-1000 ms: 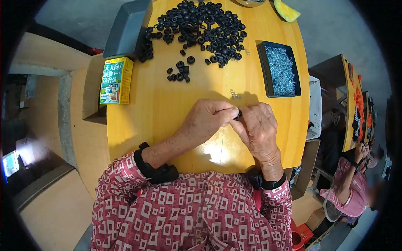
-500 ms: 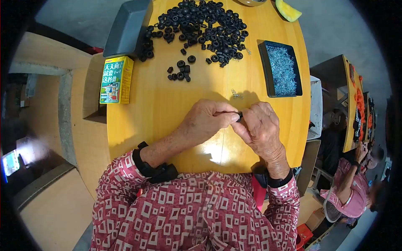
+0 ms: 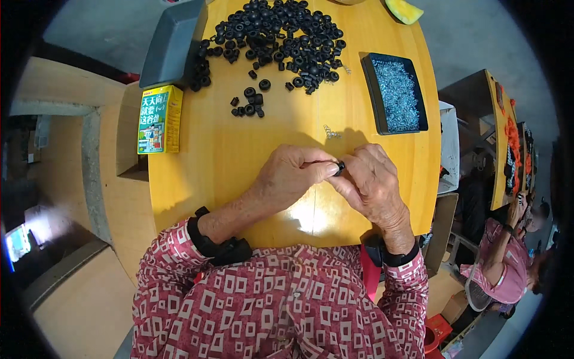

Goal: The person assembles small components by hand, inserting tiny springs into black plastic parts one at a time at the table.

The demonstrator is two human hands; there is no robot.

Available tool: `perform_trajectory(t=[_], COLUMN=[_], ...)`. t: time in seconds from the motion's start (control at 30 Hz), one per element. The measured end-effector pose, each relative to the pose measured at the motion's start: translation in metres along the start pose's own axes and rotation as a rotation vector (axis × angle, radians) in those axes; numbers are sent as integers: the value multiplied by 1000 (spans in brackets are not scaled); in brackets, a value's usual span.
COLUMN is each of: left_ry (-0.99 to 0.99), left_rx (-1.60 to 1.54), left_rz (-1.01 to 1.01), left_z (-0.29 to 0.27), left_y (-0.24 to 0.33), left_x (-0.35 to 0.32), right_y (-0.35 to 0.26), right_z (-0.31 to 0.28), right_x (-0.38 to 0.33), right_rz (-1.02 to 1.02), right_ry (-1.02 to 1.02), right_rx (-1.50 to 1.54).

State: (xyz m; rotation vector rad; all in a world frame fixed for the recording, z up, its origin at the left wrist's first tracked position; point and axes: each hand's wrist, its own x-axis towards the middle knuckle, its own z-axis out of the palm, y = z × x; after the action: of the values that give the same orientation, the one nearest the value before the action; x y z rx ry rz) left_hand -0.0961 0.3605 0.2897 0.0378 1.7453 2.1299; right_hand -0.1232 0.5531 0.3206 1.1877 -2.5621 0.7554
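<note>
Small black ring (image 3: 339, 167) at frame centre, pinched between fingers of left hand (image 3: 293, 176) and right hand (image 3: 373, 179), above yellow desk (image 3: 239, 149). Advice: keep both pinches firm, ring low over desk; loose spring (image 3: 332, 133) just above hands, black tray (image 3: 394, 93) upper right.

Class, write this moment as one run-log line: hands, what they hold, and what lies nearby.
left hand: pinching small black ring | right hand: pinching same ring | nearby: black ring pile, tray of silver parts, yellow box | surface: wooden table
</note>
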Motion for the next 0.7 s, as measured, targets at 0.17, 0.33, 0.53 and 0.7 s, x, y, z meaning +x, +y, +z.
perform_trajectory(t=[0.17, 0.33, 0.53, 0.7], left_ry=[40, 56, 113, 162], left_rx=[31, 112, 109, 89], left_rz=[-20, -26, -45, 161], left_z=[6, 3, -1, 3], left_y=[2, 5, 5, 8], left_x=[-1, 0, -1, 0], right_y=[0, 1, -7, -8], right_z=[6, 12, 12, 14], right_x=[-2, -7, -2, -2], right_rz=[6, 34, 150, 145], right_ry=[46, 85, 123, 137], right_rx=[11, 49, 159, 179])
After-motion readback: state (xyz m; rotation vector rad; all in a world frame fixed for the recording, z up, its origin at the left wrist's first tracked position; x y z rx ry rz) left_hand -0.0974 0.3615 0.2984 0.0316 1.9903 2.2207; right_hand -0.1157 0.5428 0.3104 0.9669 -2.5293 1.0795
